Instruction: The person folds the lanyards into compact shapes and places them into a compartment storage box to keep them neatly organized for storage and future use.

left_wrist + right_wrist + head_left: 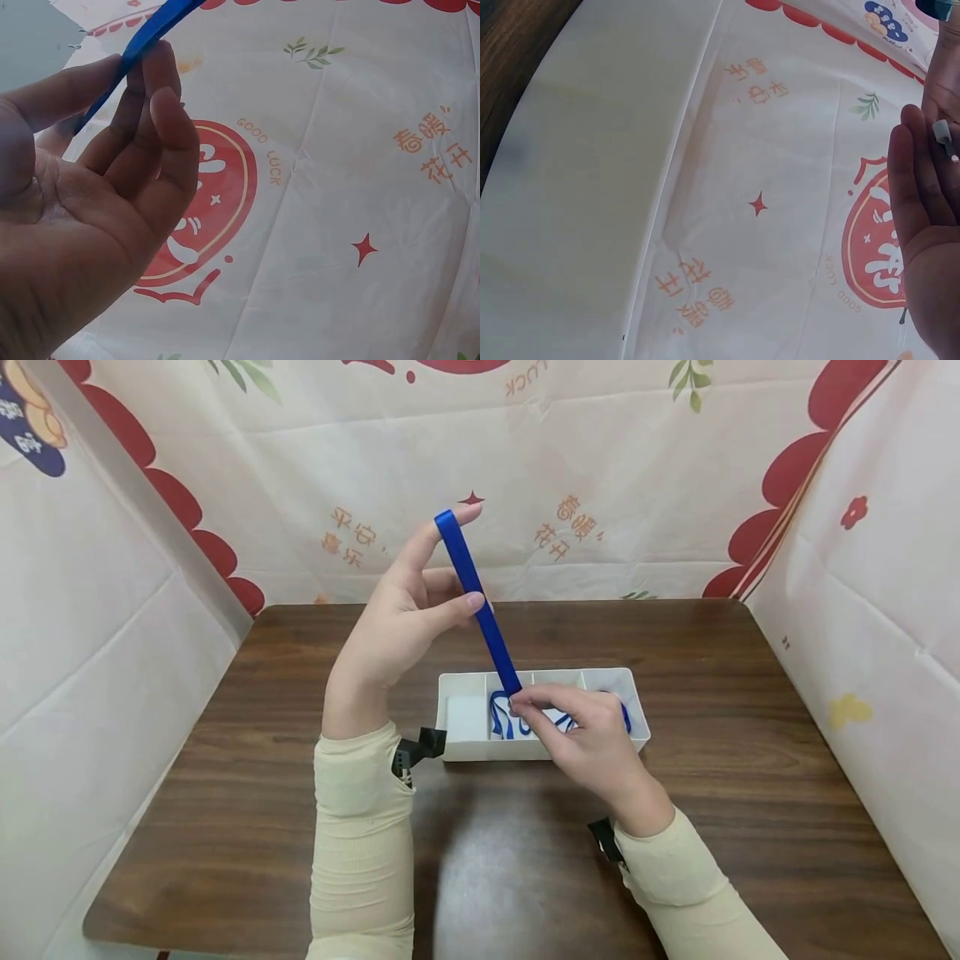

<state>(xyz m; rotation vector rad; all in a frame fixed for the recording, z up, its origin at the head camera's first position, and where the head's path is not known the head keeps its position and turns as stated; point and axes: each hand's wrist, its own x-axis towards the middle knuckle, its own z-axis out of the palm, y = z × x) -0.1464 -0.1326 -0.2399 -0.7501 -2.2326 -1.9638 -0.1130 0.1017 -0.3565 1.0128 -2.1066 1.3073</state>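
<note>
A flat blue lanyard [491, 631] is stretched between my two hands above the tray. Its upper end loops over the extended index finger of my left hand [393, 618], and the thumb pinches the strap lower down. In the left wrist view the lanyard [154, 30] passes between thumb and fingers. My right hand [592, 735] pinches the bottom end over the tray. The right wrist view has a small pale clip-like piece [943, 133] by the right hand's [937, 262] fingers. Below, the white divided tray [468, 750] contains blue straps [498, 714], partly hidden by the right hand.
The tray stands on a dark wooden table [255, 777], toward its far side. Its left compartment has a white block-like thing [466, 718] in it. Printed white cloth [637, 468] hangs behind the table and at both sides. A black camera mount sits on each wrist.
</note>
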